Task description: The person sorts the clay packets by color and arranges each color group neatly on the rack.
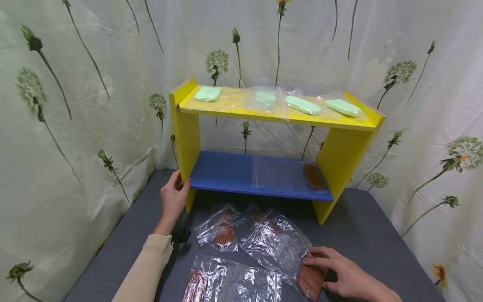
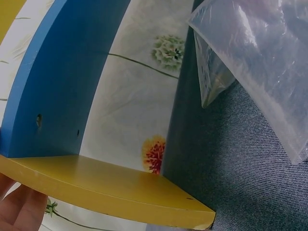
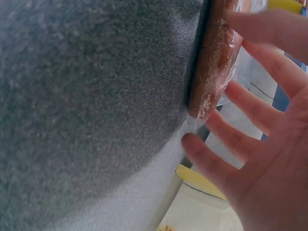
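My left hand (image 1: pixel 175 197) holds the left side panel of a small yellow and blue shelf unit (image 1: pixel 185 142), near the front corner of its blue shelf. In the left wrist view, its fingers (image 2: pixel 30 211) show at the yellow panel's edge. My right hand (image 1: pixel 345 270) grips a brown slab of what looks like modelling clay (image 1: pixel 311 279) in a clear zip bag, at the table's front right. In the right wrist view, the thumb lies over the wrapped slab (image 3: pixel 216 62) and the fingers reach along its far side; the little finger is extended.
Other zip bags with brown slabs lie on the dark table, one at the centre (image 1: pixel 225 235) and one at the front (image 1: pixel 195 285). A bagged brown slab (image 1: pixel 313 176) lies at the blue shelf's right end. Several pale green slabs (image 1: pixel 303 105) in bags lie on the yellow top.
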A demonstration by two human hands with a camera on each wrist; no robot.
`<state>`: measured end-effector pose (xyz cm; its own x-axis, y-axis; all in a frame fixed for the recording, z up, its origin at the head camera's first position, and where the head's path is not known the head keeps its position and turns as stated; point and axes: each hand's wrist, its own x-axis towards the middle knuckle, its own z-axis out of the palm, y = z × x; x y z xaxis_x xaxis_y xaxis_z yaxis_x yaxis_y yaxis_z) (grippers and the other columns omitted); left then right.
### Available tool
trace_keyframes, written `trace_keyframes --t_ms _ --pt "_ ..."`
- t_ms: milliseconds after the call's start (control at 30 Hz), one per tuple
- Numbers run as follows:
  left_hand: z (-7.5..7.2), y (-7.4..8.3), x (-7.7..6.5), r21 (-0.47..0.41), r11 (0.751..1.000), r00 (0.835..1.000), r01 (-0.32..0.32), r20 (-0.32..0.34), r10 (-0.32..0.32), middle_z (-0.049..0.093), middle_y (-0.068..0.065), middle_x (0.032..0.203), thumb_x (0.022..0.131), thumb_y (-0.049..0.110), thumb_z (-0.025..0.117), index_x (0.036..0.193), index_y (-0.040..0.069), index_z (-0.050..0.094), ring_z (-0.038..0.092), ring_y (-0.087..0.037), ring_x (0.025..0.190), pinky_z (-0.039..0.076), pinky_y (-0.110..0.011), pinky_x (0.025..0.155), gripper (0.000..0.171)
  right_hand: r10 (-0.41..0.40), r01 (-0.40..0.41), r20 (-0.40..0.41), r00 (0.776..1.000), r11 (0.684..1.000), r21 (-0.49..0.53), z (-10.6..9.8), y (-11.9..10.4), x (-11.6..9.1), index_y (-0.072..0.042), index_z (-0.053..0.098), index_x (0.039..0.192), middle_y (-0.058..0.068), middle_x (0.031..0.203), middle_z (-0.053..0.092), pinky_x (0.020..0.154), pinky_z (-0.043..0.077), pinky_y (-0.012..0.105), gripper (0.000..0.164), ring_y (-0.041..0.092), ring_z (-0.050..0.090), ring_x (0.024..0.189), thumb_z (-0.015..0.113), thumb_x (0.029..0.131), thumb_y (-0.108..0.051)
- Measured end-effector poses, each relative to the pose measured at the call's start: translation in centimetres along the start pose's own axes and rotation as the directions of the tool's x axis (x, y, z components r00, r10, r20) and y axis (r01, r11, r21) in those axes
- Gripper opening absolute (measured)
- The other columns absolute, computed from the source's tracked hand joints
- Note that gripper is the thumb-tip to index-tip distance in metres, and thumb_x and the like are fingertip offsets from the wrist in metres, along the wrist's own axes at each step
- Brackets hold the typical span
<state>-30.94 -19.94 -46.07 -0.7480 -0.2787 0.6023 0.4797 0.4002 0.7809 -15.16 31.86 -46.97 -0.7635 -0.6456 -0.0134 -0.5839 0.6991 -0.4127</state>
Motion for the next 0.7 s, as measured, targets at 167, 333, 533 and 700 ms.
trace_keyframes --t_ms 167,333,533,700 --pt "0.04 -0.25 -0.07 0.000 1.000 1.000 -0.012 -0.009 0.012 0.069 -0.009 0.119 0.096 0.019 0.071 0.132 0.016 0.065 0.068 -0.025 0.108 0.055 -0.041 0.086 0.036 0.018 -0.019 0.044 0.999 1.000 0.019 0.30 0.21 0.14 -0.041 0.057 0.140 0.001 0.148 0.046 0.087 0.053 0.037 0.060 0.026 0.050 0.124 0.081 0.085 -0.035" --pt "0.11 -0.33 -0.12 -0.016 1.000 1.000 -0.021 -0.004 0.021 0.069 -0.010 0.120 0.096 0.018 0.070 0.132 0.016 0.064 0.068 -0.028 0.108 0.055 -0.043 0.087 0.036 -0.013 0.013 0.024 1.000 1.000 -0.001 0.44 0.35 0.34 -0.041 0.058 0.139 0.002 0.146 0.049 0.084 0.055 0.039 0.059 0.029 0.053 0.123 0.081 0.085 -0.035" --pt "0.13 -0.33 -0.16 -0.026 0.999 1.000 -0.020 -0.001 0.020 0.069 -0.009 0.121 0.096 0.016 0.070 0.132 0.016 0.064 0.067 -0.029 0.109 0.055 -0.044 0.088 0.036 0.000 0.000 0.028 1.000 1.000 -0.002 0.56 0.50 0.57 -0.041 0.058 0.139 0.001 0.144 0.050 0.084 0.055 0.038 0.056 0.025 0.054 0.121 0.078 0.086 -0.044" --pt "0.12 -0.28 -0.13 -0.017 1.000 1.000 -0.021 -0.007 0.021 0.069 -0.009 0.120 0.096 0.015 0.070 0.132 0.015 0.064 0.067 -0.028 0.108 0.055 -0.043 0.088 0.036 0.047 -0.047 0.014 0.999 0.998 -0.030 0.77 0.48 0.67 -0.043 0.054 0.143 0.000 0.144 0.051 0.081 0.054 0.040 0.058 0.026 0.053 0.122 0.070 0.089 -0.056"
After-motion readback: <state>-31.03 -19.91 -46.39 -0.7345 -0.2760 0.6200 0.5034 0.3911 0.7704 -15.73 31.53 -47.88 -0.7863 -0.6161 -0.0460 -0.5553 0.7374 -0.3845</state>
